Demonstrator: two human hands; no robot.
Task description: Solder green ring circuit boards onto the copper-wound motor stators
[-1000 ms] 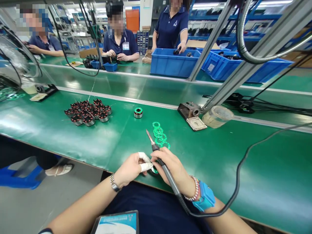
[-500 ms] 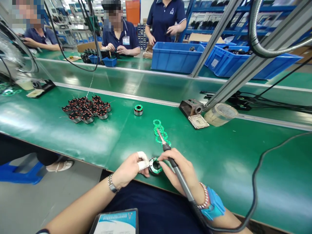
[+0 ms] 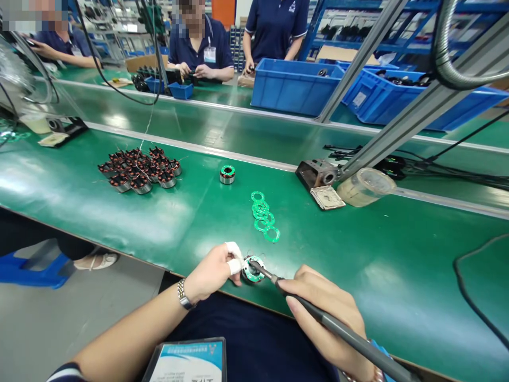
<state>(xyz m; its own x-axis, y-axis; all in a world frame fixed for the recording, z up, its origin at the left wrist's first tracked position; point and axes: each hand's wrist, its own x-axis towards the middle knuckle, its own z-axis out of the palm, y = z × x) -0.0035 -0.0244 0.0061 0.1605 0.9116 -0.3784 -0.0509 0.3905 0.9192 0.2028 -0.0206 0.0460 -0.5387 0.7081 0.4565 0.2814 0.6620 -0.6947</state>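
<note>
Left hand (image 3: 209, 271) pinching stator (image 3: 253, 269) on green bench (image 3: 397, 297) near its edge, taped fingertips (image 3: 234, 265) against the rim; right hand (image 3: 322, 305) clenching soldering iron (image 3: 338, 326), tip resting on stator's top.

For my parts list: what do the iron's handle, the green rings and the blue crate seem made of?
Soldering iron handle: matte grey, probably plastic. Green rings: thin flat sheet, perhaps plastic film. Blue crate: moulded plastic, by its seamless walls.
</note>
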